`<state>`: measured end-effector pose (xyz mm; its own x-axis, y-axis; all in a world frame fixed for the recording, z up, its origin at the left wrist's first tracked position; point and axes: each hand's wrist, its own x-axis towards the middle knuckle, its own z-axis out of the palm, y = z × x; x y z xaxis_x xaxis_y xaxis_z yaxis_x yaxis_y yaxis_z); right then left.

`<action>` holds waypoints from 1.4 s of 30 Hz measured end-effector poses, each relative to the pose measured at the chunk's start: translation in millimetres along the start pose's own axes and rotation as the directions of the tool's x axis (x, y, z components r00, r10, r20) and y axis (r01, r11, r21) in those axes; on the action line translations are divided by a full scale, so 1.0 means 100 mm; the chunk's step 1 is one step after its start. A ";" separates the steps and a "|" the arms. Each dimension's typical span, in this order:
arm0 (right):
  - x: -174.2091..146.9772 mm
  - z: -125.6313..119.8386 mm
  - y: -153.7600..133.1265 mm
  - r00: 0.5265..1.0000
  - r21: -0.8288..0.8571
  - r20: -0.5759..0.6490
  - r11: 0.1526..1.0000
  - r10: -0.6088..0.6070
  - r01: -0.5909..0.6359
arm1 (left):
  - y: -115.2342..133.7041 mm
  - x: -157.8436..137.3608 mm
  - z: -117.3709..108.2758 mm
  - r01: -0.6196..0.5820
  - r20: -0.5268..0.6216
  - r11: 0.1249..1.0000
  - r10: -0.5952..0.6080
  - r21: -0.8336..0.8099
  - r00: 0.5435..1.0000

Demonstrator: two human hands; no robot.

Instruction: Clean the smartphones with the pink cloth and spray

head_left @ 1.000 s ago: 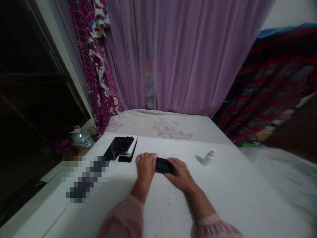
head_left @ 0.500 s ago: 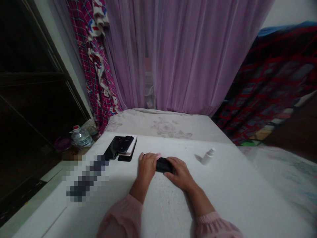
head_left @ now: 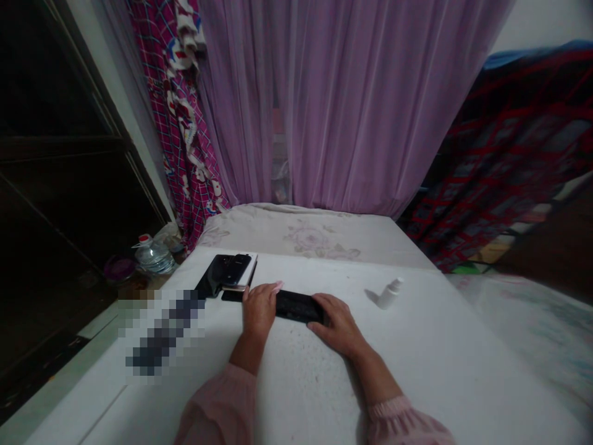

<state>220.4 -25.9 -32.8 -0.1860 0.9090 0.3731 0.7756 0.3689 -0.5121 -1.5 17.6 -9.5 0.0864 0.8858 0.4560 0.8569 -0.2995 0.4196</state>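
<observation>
A black smartphone (head_left: 297, 306) lies flat on the white tabletop (head_left: 306, 383), its dark face up. My left hand (head_left: 260, 311) is closed over a small pink cloth (head_left: 278, 287) at the phone's left end; only a corner of the cloth pokes out past the fingers. At the right end, my right hand (head_left: 339, 321) grips the phone by its edges, thumb on the near side. Just left of my left hand, other phones (head_left: 237, 270) lie stacked with a white one among them.
A small white spray bottle (head_left: 390, 293) stands right of my right hand. Left of the stack, a blurred-out patch (head_left: 162, 334) hides something. Beyond the tabletop is a floral cloth (head_left: 310, 240), then purple curtains (head_left: 352, 111). A water jug (head_left: 155, 254) stands off the left side.
My left hand has slid left along the phone with the pink cloth, baring more of its dark face. My right hand has stayed in place on the right end.
</observation>
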 end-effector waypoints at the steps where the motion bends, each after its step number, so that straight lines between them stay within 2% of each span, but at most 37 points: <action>1: 0.00 0.00 0.00 1.000 0.000 0.001 1.000 -0.003 0.003 | 0.01 -0.01 0.01 -0.002 0.000 1.000 0.002 0.003 1.000; 10: 0.00 0.02 0.02 1.000 -0.008 -0.013 1.000 -0.023 0.023 | 0.20 -0.07 0.06 -0.082 0.045 0.996 0.083 -0.025 0.996; 17: 0.01 0.01 -0.02 0.999 0.017 -0.037 0.999 -0.030 0.031 | 0.39 -0.15 0.16 -0.216 0.058 0.970 0.223 -0.115 0.973; 21: 0.02 0.00 -0.04 0.999 0.022 -0.028 0.999 -0.043 0.043 | 0.48 -0.20 0.18 -0.224 0.104 0.958 0.244 -0.177 0.964; 25: 0.01 0.00 -0.02 0.999 0.023 -0.035 0.999 -0.039 0.040 | 0.41 -0.17 0.12 -0.202 0.122 0.963 0.226 -0.180 0.967; 31: 0.00 0.02 0.00 0.999 0.001 -0.027 1.000 -0.018 0.018 | 0.16 -0.10 0.07 -0.159 0.041 0.982 0.164 -0.098 0.986; 42: 0.01 -0.01 -0.03 1.000 0.003 0.008 1.000 0.011 -0.011 | -0.05 -0.06 0.04 -0.038 -0.019 0.991 0.036 -0.128 0.999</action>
<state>218.9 -26.5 -30.4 -0.1819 0.9145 0.3613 0.7757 0.3593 -0.5189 -4.7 15.1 -17.1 0.1071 0.8674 0.4859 0.7806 -0.3761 0.4992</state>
